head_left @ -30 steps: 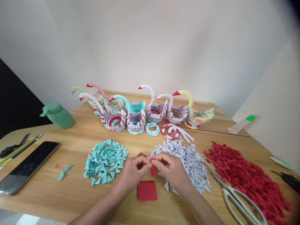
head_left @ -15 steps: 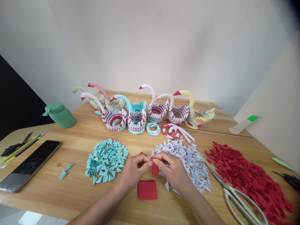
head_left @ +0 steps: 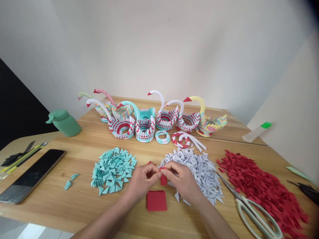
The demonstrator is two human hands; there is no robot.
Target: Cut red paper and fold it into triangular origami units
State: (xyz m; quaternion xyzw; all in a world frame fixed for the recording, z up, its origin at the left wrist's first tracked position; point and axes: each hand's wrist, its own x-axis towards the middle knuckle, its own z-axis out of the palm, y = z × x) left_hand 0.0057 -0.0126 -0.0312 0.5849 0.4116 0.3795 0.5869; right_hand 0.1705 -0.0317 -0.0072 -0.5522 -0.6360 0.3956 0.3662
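Note:
A small strip of red paper (head_left: pixel 163 180) hangs upright between my two hands, its top edge pinched. My left hand (head_left: pixel 146 177) has thumb and forefinger closed on its upper left corner, and my right hand (head_left: pixel 180 177) grips it from the right. Just below lies a stack of red paper rectangles (head_left: pixel 157 201) on the wooden table. White folded triangles (head_left: pixel 199 166) are heaped beside and behind my right hand. Left of my left hand is a pile of teal folded triangles (head_left: pixel 113 169). Some red bits show behind my left fingers.
Folded-paper swans (head_left: pixel 145 129) stand in rows at the back, with paper rings (head_left: pixel 162 136) before them. At the right are red triangles (head_left: pixel 264 189) and scissors (head_left: pixel 258 215). A phone (head_left: pixel 31 176) and a green bottle (head_left: pixel 64 122) are at the left.
The red strip looks slightly narrower and has turned a little between my fingers. Both hands keep their pinch in nearly the same place. The view has shifted slightly.

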